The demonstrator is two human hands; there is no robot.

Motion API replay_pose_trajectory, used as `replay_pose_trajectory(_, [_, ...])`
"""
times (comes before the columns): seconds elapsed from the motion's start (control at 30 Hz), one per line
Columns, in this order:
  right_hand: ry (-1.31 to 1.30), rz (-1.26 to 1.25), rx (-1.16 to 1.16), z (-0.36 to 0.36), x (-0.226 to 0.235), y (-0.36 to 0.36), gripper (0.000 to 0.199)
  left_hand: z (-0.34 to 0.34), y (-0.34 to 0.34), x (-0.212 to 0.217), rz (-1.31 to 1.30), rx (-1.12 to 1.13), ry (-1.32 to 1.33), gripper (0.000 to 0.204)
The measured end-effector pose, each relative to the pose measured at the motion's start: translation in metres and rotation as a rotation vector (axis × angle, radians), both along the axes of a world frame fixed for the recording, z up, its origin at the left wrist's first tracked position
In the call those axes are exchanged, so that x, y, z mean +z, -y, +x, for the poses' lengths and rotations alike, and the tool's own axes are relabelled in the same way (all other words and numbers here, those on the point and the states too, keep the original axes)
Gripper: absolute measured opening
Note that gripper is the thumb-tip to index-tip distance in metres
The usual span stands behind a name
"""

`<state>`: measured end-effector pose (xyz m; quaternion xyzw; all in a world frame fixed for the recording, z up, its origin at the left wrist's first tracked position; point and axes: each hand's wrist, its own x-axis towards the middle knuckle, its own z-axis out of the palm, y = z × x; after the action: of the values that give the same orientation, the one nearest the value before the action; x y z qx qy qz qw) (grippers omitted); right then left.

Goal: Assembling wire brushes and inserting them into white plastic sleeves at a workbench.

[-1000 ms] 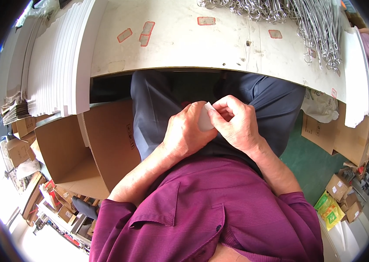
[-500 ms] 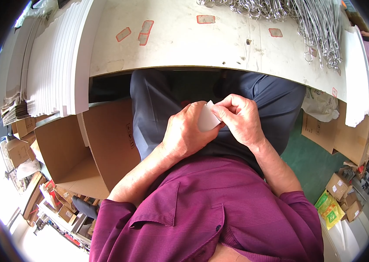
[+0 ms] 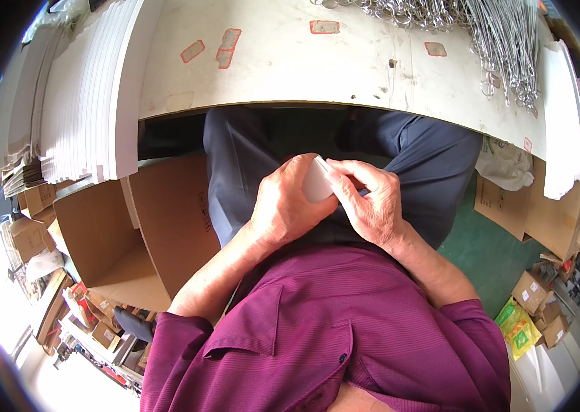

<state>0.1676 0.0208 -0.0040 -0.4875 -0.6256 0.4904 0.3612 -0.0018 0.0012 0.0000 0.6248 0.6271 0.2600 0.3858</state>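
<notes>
While the left hand [image 3: 282,198] wraps a small white piece [image 3: 316,182] above the lap, the right hand [image 3: 379,199] pinches its right edge narrowly. Progress: piece in hand, not yet set down; edge's finish cannot be told. Looped metal wires [image 3: 506,55] lie far right on the table [image 3: 290,75].

One left hand [image 3: 282,204] and one right hand [image 3: 375,202] share one white piece [image 3: 315,184] above two trouser legs [image 3: 434,154], near one tabletop [image 3: 290,72] bearing at least five red-edged patches [image 3: 324,27] and ringed metal rods [image 3: 506,44] too tangled to count; one large open carton [image 3: 115,230] and one yellow-green bag [image 3: 517,328] flank them.
</notes>
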Motion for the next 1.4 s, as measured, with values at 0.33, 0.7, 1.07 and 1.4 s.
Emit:
replay_pose_trajectory(0.33, [-0.032, 0.084, 0.1, -0.004, 0.0, 0.01, 0.045, -0.005, 0.0, 0.002, -0.006, 0.039, 0.062, 0.05])
replay_pose_trajectory(0.7, [-0.067, 0.103, 0.096, -0.009, -0.004, 0.011, 0.04, -0.008, 0.0, 0.002, 0.06, 0.047, 0.072, 0.052])
replay_pose_trajectory(1.07, [-0.363, -0.35, 0.011, -0.003, 0.022, -0.013, 0.034, -0.04, -0.003, 0.038, -0.331, -0.048, 0.166, 0.068])
replay_pose_trajectory(1.4, [0.153, 0.482, -0.066, 0.007, 0.042, -0.073, 0.011, -0.094, 0.006, 0.072, -0.079, 0.15, -0.017, 0.028])
